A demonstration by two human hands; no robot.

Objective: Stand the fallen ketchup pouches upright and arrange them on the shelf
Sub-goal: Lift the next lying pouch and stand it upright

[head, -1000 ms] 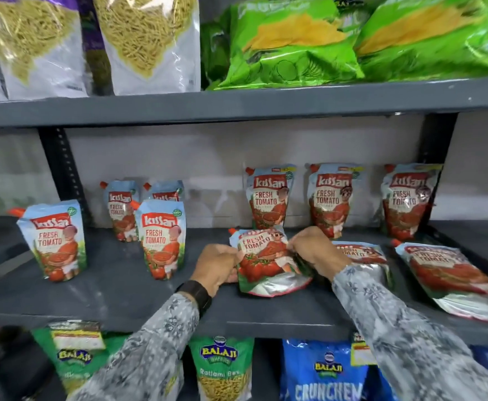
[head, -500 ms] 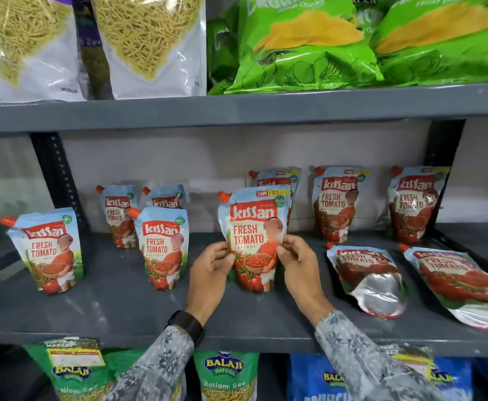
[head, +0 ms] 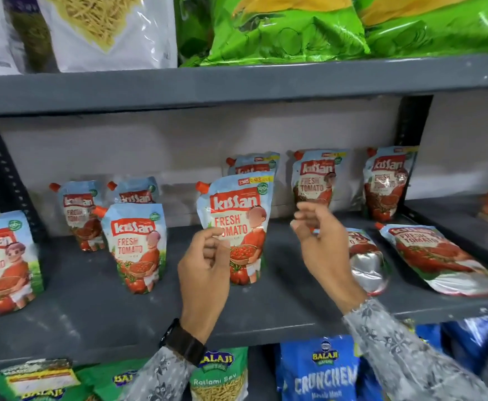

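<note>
Two pouches lie flat at right of the shelf (head: 92,308): one (head: 365,264) behind the right hand (head: 321,244), another (head: 436,259) beyond. Centre pouch (head: 237,227) stands upright, free. Left hand (head: 205,267) just before it, fingers loosely curled, grasping nothing; right likewise empty.

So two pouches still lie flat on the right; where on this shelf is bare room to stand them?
Bare shelf runs along the front edge, widest between the front-left pouch and the standing pouch. Another gap lies behind, between the centre pouch and the back-row pouch. The right end is crowded by the two fallen pouches.
</note>
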